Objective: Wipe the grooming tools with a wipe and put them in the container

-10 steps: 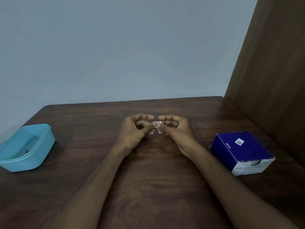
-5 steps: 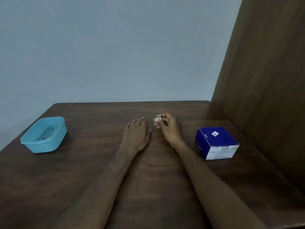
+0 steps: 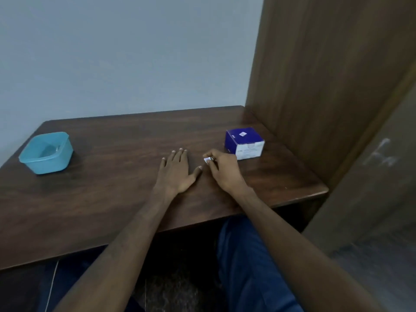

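Observation:
My right hand [image 3: 221,171] pinches a small white and blue packet [image 3: 207,159], perhaps a folded wipe sachet, between thumb and fingertips just above the table. My left hand [image 3: 176,173] lies flat on the wood beside it, palm down, fingers spread, holding nothing. A light blue plastic container [image 3: 46,153] stands at the far left of the table; a thin metal tool seems to lie inside it, too small to tell. A blue and white cardboard box [image 3: 245,143] sits just behind my right hand.
The dark wooden table [image 3: 112,188] ends in a front edge over my lap in blue trousers. A tall wooden panel [image 3: 326,86] walls off the right side. A pale grey wall stands behind the table.
Both hands held the small packet together a second ago. The left hand has let go and laid itself flat. The camera has pulled back and tilted, showing the table edge and lap.

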{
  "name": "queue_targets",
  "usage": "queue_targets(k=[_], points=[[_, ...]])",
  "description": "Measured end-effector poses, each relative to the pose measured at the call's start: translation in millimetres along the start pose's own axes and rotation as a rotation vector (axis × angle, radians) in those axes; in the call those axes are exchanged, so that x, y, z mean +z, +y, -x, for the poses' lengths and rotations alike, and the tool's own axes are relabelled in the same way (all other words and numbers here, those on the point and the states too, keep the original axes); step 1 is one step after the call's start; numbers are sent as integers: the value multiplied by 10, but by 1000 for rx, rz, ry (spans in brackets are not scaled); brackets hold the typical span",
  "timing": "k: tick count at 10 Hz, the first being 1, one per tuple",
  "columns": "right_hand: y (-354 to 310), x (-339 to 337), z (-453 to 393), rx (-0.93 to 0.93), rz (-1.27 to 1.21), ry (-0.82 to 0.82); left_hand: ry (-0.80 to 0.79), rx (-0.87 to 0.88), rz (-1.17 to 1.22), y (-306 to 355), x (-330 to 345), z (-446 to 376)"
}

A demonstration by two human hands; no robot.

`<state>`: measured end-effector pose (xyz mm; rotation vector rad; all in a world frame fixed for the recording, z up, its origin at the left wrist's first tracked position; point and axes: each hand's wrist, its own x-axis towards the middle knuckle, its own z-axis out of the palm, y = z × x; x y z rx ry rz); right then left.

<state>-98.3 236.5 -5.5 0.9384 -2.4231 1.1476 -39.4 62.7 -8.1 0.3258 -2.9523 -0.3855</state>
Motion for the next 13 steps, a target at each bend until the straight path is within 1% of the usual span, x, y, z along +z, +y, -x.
queue_targets(k=[2,3,4,5,6,7,8,9,10,11,12,13], points=[[71,-650,821,95,43,126,-91,104,21,828,146,467],[143,-951,1271,167,31,227,-137,212,38,1363,266,697],[204,-1231,1757,230,82,374,-161,391,30,1882,428,952],[381,-1453,2304,339,127,429,-63,574,-35,2279,741,1214],[679,-1583,2828,497,169,450,21,716,6,2567,1093,1454],[1009,-1590,3264,637,258,415,-92,796,-6,2695,1477,1645],[1258,-1529,3535,728,321,319,-308,794,-82,2608,1863,1681],[1453,-1432,3791,817,371,236,-469,799,-170,2486,2136,1671],[1610,-1361,3977,881,350,180,-492,809,-208,2471,2257,1676],[1714,-1297,4060,925,314,139,-468,824,-202,2487,2361,1673],[1708,-1253,4060,961,350,89,-458,836,-208,2440,2395,1682],[1804,-1149,4077,940,367,54,-422,798,-229,2401,2414,1639]])
